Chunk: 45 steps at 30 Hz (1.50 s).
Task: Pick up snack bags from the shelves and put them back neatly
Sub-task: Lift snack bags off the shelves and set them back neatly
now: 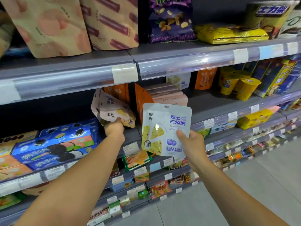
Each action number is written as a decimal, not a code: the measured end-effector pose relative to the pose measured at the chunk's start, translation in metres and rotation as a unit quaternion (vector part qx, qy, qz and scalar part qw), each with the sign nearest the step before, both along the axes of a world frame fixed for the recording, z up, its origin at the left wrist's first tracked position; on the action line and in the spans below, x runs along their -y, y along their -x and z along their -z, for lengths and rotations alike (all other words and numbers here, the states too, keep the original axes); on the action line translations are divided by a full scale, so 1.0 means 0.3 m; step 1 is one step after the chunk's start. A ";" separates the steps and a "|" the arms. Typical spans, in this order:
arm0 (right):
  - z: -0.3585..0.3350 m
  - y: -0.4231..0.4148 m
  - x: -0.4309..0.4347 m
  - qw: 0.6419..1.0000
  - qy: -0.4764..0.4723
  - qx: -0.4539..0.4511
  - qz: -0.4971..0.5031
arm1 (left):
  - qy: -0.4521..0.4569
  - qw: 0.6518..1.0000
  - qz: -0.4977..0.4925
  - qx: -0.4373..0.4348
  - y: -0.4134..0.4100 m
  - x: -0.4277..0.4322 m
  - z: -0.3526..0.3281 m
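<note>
My right hand (191,142) grips a pale blue "Triangle Cheese" bag (162,128) by its lower right edge, upright in front of the middle shelf. My left hand (114,128) reaches onto that shelf and pinches the bottom of two tilted beige cheese bags (112,110) that lean left. Another pale bag of the same kind (179,80) stands far back on the shelf.
Orange packets (141,101) and stacked pink boxes (169,97) stand behind the bags. Blue cookie boxes (53,144) fill the shelf to the left; yellow cups (241,85) stand right. The grey shelf rail (73,79) overhangs above. More shelves run below, with tiled floor at right.
</note>
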State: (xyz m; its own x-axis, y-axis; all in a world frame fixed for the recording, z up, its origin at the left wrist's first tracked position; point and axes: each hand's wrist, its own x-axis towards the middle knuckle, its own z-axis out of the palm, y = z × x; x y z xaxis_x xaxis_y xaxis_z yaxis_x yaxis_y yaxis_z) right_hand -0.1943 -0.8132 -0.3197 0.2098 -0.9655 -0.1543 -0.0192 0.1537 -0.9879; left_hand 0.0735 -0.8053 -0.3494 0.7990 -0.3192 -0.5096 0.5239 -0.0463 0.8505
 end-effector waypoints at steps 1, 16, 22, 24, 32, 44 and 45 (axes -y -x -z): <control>-0.002 0.006 -0.002 1.000 -0.002 0.003 0.002 | 0.006 1.000 -0.012 0.016 0.006 -0.011 -0.005; -0.089 0.267 -0.053 1.000 0.002 0.003 -0.016 | -0.216 0.893 0.056 0.392 0.322 -0.386 -0.203; -0.132 0.506 -0.069 0.999 -0.020 0.017 -0.045 | -0.163 0.891 0.032 0.423 0.515 -0.534 -0.240; -0.142 0.602 -0.073 0.998 -0.017 0.012 -0.055 | -0.130 0.904 0.042 0.404 0.594 -0.566 -0.251; -0.173 0.927 -0.072 0.997 -0.019 0.003 -0.076 | -0.019 0.952 0.105 0.286 0.908 -0.631 -0.279; -0.212 1.017 0.068 0.996 -0.014 0.003 -0.082 | 0.015 0.967 0.095 0.235 0.998 -0.556 -0.267; -0.212 1.008 0.093 0.997 -0.003 -0.005 -0.080 | 0.017 0.969 0.096 0.225 0.988 -0.538 -0.262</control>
State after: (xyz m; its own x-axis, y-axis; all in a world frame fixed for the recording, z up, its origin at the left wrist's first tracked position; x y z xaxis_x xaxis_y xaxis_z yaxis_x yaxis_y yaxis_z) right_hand -0.4967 -0.8410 -0.2562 0.3596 -0.9190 -0.1620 -0.0539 0.1528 -0.9868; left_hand -0.2229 -0.6438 -0.2708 0.8620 -0.4951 -0.1093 0.0837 -0.0736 0.9938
